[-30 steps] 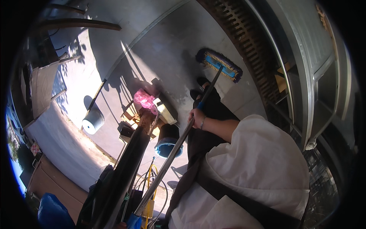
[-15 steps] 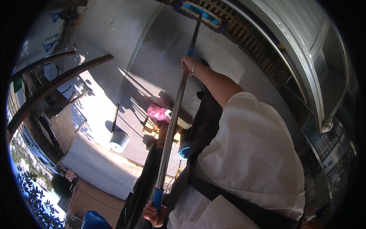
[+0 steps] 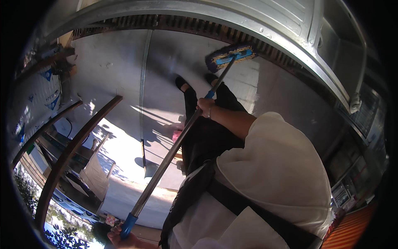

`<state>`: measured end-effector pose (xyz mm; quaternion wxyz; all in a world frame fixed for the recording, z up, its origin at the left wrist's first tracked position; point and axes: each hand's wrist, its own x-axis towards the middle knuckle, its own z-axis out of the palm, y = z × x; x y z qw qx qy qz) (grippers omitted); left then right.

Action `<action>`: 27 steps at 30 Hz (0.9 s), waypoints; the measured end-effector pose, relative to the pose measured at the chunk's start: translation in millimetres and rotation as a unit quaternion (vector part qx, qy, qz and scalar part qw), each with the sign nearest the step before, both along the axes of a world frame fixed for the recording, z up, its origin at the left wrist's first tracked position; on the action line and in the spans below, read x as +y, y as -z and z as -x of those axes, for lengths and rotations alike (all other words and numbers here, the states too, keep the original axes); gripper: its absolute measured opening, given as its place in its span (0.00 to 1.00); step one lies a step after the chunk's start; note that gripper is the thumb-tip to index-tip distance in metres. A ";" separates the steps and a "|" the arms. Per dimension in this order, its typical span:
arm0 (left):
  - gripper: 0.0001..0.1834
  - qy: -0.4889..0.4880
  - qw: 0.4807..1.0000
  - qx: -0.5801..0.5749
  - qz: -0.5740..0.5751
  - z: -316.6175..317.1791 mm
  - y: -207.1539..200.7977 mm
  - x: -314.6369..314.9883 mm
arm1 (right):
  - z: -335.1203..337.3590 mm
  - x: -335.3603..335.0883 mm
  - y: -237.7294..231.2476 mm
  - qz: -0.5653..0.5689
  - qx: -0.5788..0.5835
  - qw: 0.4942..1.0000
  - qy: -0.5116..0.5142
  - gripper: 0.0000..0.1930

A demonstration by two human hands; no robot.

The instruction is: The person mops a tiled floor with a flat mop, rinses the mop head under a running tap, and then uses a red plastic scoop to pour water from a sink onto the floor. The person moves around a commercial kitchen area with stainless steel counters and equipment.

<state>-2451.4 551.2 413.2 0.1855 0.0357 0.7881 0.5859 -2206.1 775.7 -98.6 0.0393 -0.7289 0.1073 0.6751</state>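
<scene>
A flat mop's metal pole [image 3: 166,164] slants across the view, from the lower left up toward the far right. Its flat mop head [image 3: 230,58], a blue plate with a purple and yellow fringe, lies on the grey floor near a dark slatted grate. My right hand [image 3: 206,106] is wrapped round the pole just below a blue collar, a band on its wrist. Down at the lower left, my left hand [image 3: 120,234] grips the blue handle end. Both hands are closed on the same mop.
A metal sink counter [image 3: 286,37] borders the far and right side, above the slatted grate [image 3: 182,24]. Brown curved bars [image 3: 78,145] stand at left. A bucket [image 3: 151,170] and a pink bag [image 3: 177,135] lie beyond the pole. My feet [image 3: 181,83] stand near the mop head.
The mop head has come off the grate's edge, nearer my feet and to the right in view. My left hand has swung left with the handle end. The whole view has turned.
</scene>
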 end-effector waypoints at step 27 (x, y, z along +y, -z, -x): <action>0.12 0.315 0.903 -0.051 -0.288 179.1 40.9 177.8 | 136.8 111.2 -12.7 0.032 -0.025 0.979 0.198 0.03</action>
